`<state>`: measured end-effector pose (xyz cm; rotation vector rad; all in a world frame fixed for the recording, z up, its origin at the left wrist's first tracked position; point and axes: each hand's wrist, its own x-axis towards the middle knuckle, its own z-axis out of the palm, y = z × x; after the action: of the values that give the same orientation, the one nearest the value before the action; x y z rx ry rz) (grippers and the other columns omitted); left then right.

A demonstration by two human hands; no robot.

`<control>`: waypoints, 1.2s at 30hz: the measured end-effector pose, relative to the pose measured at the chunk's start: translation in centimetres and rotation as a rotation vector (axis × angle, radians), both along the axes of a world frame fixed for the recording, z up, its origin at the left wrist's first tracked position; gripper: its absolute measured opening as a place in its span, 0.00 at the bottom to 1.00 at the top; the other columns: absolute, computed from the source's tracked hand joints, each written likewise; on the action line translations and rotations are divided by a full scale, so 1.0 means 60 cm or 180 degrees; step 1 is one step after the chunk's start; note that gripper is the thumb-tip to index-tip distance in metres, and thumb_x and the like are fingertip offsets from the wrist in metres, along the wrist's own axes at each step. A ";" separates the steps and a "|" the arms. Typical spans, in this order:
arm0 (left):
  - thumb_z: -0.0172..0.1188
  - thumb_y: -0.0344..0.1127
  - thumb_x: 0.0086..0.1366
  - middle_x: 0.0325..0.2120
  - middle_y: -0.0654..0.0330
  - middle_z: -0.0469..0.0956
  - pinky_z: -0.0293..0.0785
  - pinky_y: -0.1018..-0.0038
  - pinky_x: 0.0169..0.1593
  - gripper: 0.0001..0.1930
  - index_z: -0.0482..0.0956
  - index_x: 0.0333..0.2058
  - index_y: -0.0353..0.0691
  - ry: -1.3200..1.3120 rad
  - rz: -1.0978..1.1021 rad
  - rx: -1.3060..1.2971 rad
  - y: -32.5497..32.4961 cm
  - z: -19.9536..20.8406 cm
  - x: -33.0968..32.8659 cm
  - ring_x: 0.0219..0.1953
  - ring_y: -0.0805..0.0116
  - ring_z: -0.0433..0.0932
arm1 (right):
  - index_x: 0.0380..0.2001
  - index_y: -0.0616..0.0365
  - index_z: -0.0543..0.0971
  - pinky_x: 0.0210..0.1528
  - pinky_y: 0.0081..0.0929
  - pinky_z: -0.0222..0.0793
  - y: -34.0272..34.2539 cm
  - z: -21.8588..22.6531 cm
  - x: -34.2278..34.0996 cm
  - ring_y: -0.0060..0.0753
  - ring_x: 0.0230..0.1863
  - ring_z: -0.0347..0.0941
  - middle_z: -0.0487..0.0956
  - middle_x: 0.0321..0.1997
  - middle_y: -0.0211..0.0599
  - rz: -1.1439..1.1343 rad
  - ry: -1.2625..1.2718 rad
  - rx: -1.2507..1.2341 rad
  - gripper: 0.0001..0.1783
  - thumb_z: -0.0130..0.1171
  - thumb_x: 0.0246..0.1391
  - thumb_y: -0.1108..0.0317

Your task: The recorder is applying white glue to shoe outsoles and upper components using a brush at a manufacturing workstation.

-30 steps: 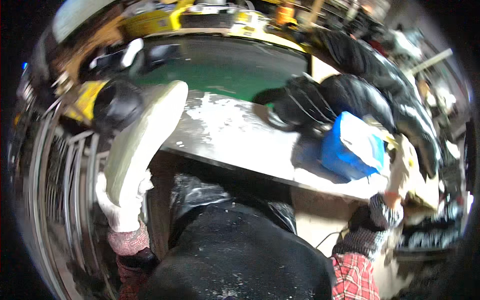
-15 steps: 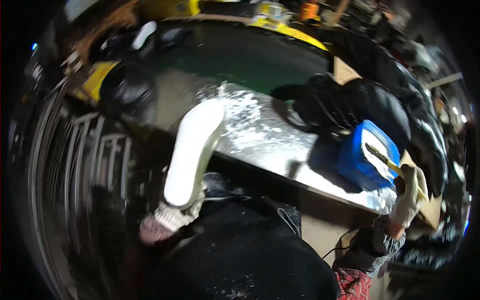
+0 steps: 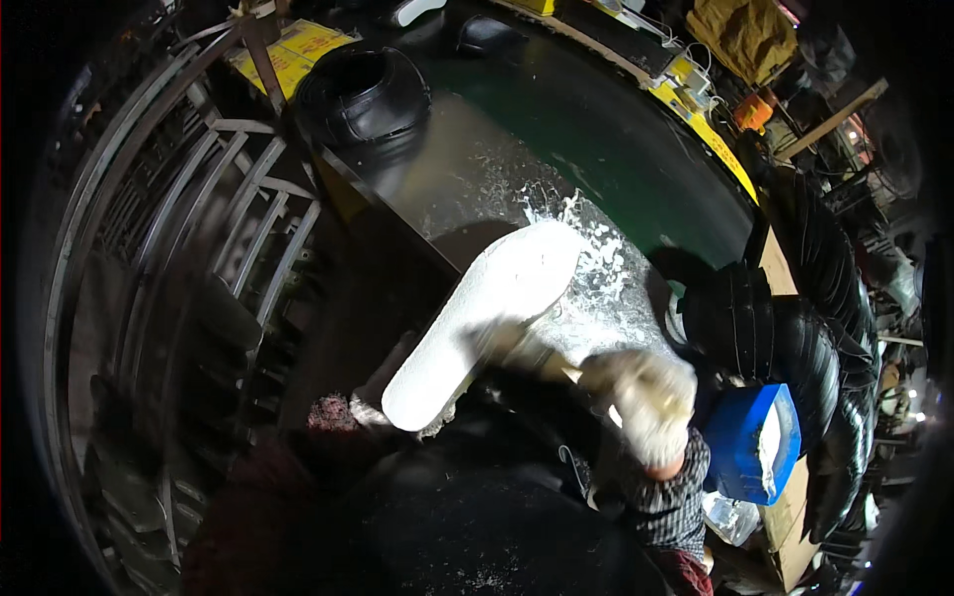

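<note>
A white insole-shaped piece [image 3: 487, 318], coated or bright on its upper face, lies tilted across the near edge of the table. My left hand [image 3: 370, 410] is gloved and holds its narrow end from below; the piece hides most of the fingers. In my gloved right hand [image 3: 651, 397] is a brush [image 3: 527, 356], blurred by motion. Its bristle end lies over the right edge of the insole, near the middle; whether it touches cannot be told. To the right of that hand stands a blue container [image 3: 730, 447] with white paste inside.
White smears cover part of the table [image 3: 467, 164]. Black curved pieces [image 3: 825, 348] are stacked along the right, and a black bundle [image 3: 363, 94] sits at the far left. Metal rack bars [image 3: 268, 248] stand at the left. A yellow strip [image 3: 720, 154] runs along the far edge.
My right hand has brought the brush from the blue container leftward to the insole. The view has turned, so the table and container appear shifted. My left hand still holds the insole.
</note>
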<state>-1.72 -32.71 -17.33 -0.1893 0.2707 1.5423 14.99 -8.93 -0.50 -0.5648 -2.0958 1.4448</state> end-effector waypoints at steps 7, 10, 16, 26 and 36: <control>0.37 0.68 0.65 0.35 0.39 0.78 0.78 0.52 0.29 0.37 0.70 0.52 0.37 0.0354 -0.0377 0.0116 0.009 0.010 -0.011 0.29 0.46 0.80 | 0.33 0.65 0.79 0.28 0.14 0.67 0.072 0.023 -0.082 0.16 0.26 0.71 0.79 0.27 0.27 -0.0102 0.0215 -0.0353 0.09 0.58 0.59 0.68; 0.37 0.65 0.68 0.39 0.47 0.78 0.79 0.57 0.32 0.34 0.69 0.54 0.41 0.0261 -0.0273 0.0283 0.010 0.033 -0.001 0.32 0.50 0.80 | 0.26 0.62 0.78 0.23 0.26 0.71 -0.017 0.056 -0.068 0.32 0.21 0.76 0.79 0.22 0.38 0.1586 0.0377 0.2201 0.06 0.62 0.52 0.71; 0.38 0.61 0.69 0.32 0.51 0.80 0.80 0.55 0.26 0.30 0.70 0.52 0.41 0.0002 -0.0139 0.0658 0.021 0.050 -0.007 0.29 0.53 0.82 | 0.28 0.64 0.78 0.25 0.20 0.72 -0.044 0.054 -0.039 0.28 0.25 0.77 0.81 0.27 0.37 0.0785 0.0046 -0.0433 0.06 0.58 0.56 0.72; 0.38 0.62 0.69 0.31 0.50 0.80 0.79 0.63 0.20 0.31 0.74 0.48 0.37 -0.0009 -0.0313 0.0921 0.040 0.037 -0.011 0.23 0.52 0.80 | 0.36 0.66 0.75 0.33 0.23 0.75 -0.064 0.025 0.081 0.27 0.32 0.77 0.79 0.34 0.43 0.0532 -0.0209 -0.0941 0.15 0.63 0.53 0.64; 0.43 0.61 0.68 0.29 0.50 0.80 0.80 0.64 0.22 0.29 0.74 0.48 0.39 0.0433 -0.0205 0.0024 -0.003 0.058 -0.016 0.22 0.57 0.81 | 0.48 0.65 0.76 0.46 0.16 0.70 0.102 -0.067 0.009 0.21 0.41 0.74 0.78 0.47 0.37 -0.0750 0.0451 -0.0279 0.14 0.53 0.62 0.70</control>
<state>-2.69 -32.88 -13.83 -0.0692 0.3750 1.4941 15.55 -2.81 -4.55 -0.6971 -1.7983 1.4026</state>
